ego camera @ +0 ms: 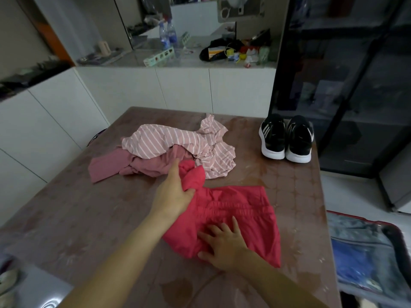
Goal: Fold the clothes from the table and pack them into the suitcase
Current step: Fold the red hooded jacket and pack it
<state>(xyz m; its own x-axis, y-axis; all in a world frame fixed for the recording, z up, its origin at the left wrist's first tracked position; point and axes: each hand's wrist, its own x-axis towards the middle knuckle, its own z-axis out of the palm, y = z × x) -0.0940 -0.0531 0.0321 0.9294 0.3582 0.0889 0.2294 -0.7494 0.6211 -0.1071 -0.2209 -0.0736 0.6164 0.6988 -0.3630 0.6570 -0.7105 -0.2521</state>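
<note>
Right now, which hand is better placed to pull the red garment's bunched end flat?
Left. The left hand grips that bunched end of the red garment, while the right hand lies flat on it, likely pinning it down.

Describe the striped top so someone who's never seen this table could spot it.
Start at the brown table. On its far half, left of the black shoes, the striped top lies crumpled over a plain pink garment. It alone has white stripes on pale pink.

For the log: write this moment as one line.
stage: folding | left hand: grips red garment, bunched end | right hand: presses it flat | pink clothes: unfolded
</note>
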